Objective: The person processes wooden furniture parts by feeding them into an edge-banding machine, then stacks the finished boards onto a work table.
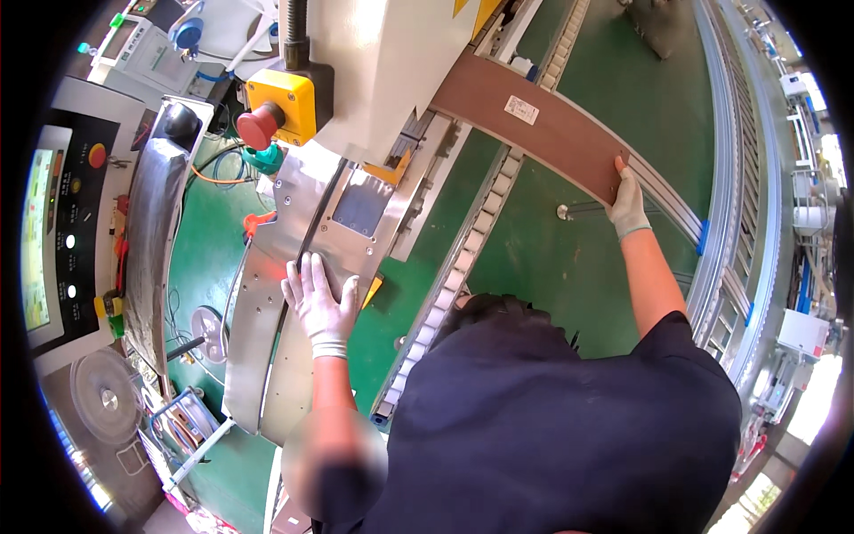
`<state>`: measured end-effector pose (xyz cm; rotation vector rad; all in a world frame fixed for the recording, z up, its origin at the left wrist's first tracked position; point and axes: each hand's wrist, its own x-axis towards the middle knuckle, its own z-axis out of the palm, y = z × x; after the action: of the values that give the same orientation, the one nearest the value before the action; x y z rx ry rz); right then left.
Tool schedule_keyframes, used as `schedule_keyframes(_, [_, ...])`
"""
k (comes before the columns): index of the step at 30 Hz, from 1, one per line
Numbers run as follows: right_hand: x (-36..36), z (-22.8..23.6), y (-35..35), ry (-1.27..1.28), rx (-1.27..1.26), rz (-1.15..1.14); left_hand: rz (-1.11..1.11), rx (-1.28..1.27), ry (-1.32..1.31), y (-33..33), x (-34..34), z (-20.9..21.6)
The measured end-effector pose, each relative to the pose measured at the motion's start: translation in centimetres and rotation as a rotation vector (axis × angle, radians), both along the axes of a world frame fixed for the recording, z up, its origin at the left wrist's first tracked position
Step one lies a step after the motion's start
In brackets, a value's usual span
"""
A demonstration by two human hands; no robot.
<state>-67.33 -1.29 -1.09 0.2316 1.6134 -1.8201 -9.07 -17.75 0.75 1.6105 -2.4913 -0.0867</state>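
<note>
My left hand (322,304), in a white glove, lies with its fingers stretched over a narrow dark slot in the metal machine bed (294,356). It holds nothing. Out to the right, my right hand (628,201), also gloved with bare fingertips showing, grips the near right end of a long brown board (569,133). A white label (521,109) is stuck on the board's upper face. The board's far left end passes beside the machine's white housing (356,71), and the board spans the roller tracks.
A red emergency-stop button (258,126) on a yellow box juts out above the machine bed. A track of white rollers (463,258) runs between my body and the machine. At the left stands a control panel (67,231) with a lit screen. Aluminium conveyor rails (712,294) border the right side.
</note>
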Motion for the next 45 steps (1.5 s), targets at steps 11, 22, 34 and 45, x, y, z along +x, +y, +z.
schedule_keyframes(11, [24.3, -0.2, -2.8, 0.663, -0.096, 0.556, 0.075, -0.186, 0.097, 2.3, 3.1, -3.8])
schedule_keyframes(22, [39.9, -0.1, -3.3, 1.696, -0.245, 1.309, 0.426, 0.005, 0.122, 21.3, 19.1, 0.1])
schedule_keyframes(34, [39.9, -1.3, -2.8, 1.85, -0.002, 1.325, 2.003, -0.868, 1.11, 41.0, 47.9, -12.3])
schedule_keyframes(45, [43.3, -2.4, -1.6, 1.832, 0.292, 1.205, 2.42, -0.86, 1.557, 48.5, 64.1, -11.5])
